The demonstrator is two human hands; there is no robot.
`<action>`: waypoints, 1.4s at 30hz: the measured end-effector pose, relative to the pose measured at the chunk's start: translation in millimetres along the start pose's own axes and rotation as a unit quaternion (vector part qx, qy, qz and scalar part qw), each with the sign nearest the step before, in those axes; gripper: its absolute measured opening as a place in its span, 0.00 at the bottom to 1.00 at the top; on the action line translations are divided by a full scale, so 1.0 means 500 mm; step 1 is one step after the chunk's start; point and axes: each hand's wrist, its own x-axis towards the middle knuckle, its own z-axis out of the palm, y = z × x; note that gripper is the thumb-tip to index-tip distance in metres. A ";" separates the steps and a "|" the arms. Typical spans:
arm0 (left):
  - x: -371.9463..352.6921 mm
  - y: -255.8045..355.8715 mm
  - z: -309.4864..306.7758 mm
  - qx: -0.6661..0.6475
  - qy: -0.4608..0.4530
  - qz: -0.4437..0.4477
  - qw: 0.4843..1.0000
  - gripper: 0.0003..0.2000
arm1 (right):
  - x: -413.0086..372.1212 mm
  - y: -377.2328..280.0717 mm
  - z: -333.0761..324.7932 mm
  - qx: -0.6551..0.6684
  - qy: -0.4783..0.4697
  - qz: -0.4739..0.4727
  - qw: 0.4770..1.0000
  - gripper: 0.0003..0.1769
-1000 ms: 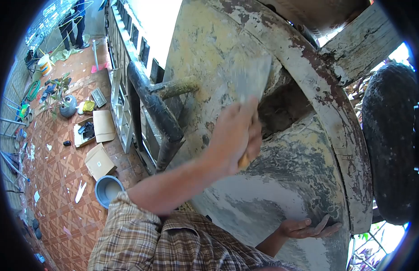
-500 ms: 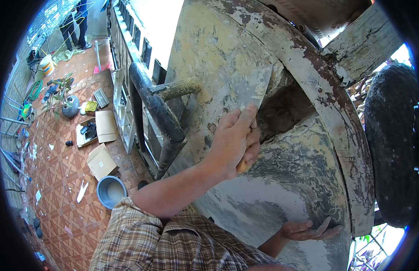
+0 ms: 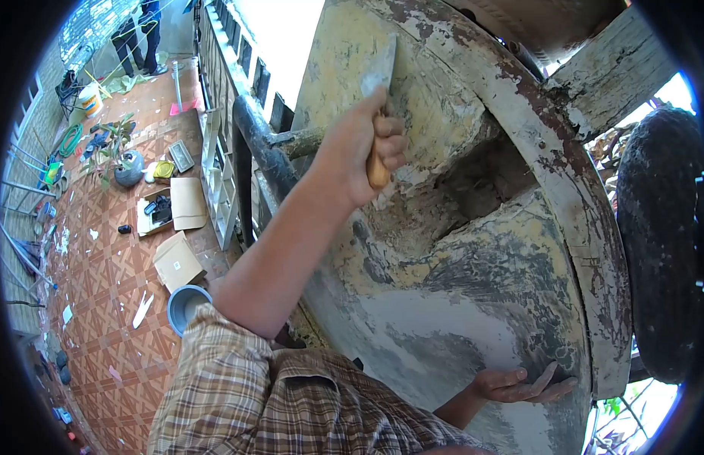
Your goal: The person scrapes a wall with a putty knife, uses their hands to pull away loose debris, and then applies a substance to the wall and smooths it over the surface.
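My left hand [image 3: 367,144] is closed round the wooden handle of a scraper [image 3: 388,64]. The scraper's flat blade points up against the yellowish, patchy surface [image 3: 341,57], with some pale material by my thumb. Below and right of this hand, a rough dark hole [image 3: 481,182] opens in the surface. Near the bottom right, my right hand [image 3: 523,385] is open, its fingers spread and slightly bent, against or close to the grey part of the same surface. Nothing shows in it.
A dark metal frame [image 3: 272,167] stands left of the surface. On the tiled floor are a grey-blue bucket [image 3: 177,307], cardboard pieces [image 3: 177,262], a potted plant [image 3: 128,168] and a white bucket [image 3: 90,100]. A person's legs [image 3: 132,49] show far off. A timber beam [image 3: 614,72] crosses upper right.
My left hand has moved up and left with the scraper, away from the hole, and the blade now points more upright. The view has shifted slightly. My right hand has stayed in place.
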 end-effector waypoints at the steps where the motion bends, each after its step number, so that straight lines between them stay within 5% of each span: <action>1: 0.003 -0.004 -0.015 0.013 -0.015 -0.001 1.000 0.08 | 0.001 0.001 -0.001 0.002 0.002 -0.001 1.000 0.23; 2: -0.019 -0.014 -0.003 0.015 -0.016 0.001 1.000 0.08 | 0.000 -0.002 0.004 0.004 0.007 0.000 1.000 0.22; 4: -0.098 -0.060 0.026 0.273 0.186 0.068 0.941 0.18 | -0.003 -0.002 0.006 0.007 0.009 0.008 1.000 0.22; 5: -0.108 -0.072 0.014 0.274 0.187 0.067 0.941 0.18 | -0.004 -0.002 0.007 0.009 0.012 0.012 1.000 0.22; 11: -0.117 -0.173 -0.122 0.451 0.003 0.162 0.878 0.30 | -0.004 0.003 0.003 0.006 -0.002 -0.007 1.000 0.21; 14: -0.114 -0.173 -0.135 0.540 -0.008 0.220 0.812 0.31 | -0.003 0.001 0.005 0.009 0.001 -0.002 1.000 0.21; 16: -0.084 -0.149 -0.136 0.605 -0.030 0.329 0.725 0.31 | -0.004 0.000 0.006 0.009 0.001 -0.003 1.000 0.21; 17: -0.083 -0.137 -0.121 0.605 -0.025 0.327 0.726 0.31 | -0.003 0.002 0.006 0.009 0.001 -0.006 1.000 0.21; 19: -0.088 -0.115 -0.086 0.565 -0.002 0.185 0.804 0.33 | -0.005 0.002 0.003 0.009 -0.002 -0.008 1.000 0.21; 22: -0.133 -0.145 -0.087 0.598 -0.059 0.245 0.761 0.32 | -0.003 0.000 0.005 0.005 0.002 -0.003 1.000 0.21; 26: -0.087 -0.129 -0.097 0.600 -0.026 0.204 0.773 0.35 | -0.001 -0.002 0.003 0.000 -0.001 -0.010 1.000 0.21; 28: -0.057 -0.115 -0.096 0.594 0.001 0.317 0.739 0.34 | -0.002 -0.002 0.000 0.009 -0.001 -0.008 1.000 0.21; 32: -0.093 -0.127 -0.083 0.593 -0.031 0.313 0.741 0.34 | -0.001 -0.006 0.004 0.013 -0.002 0.008 1.000 0.20; 34: -0.085 -0.103 -0.071 0.545 0.035 0.140 0.826 0.34 | -0.002 -0.005 0.008 0.012 0.002 0.004 1.000 0.20; 35: -0.080 -0.109 -0.079 0.543 0.038 0.134 0.829 0.34 | -0.002 -0.001 0.005 0.012 0.008 -0.001 1.000 0.20; 37: -0.061 -0.123 -0.099 0.555 0.006 0.272 0.786 0.34 | -0.002 0.003 0.003 0.016 0.005 -0.009 1.000 0.20; 42: -0.072 -0.131 -0.106 0.549 -0.020 0.256 0.795 0.33 | -0.002 0.001 0.002 0.024 -0.001 0.006 1.000 0.20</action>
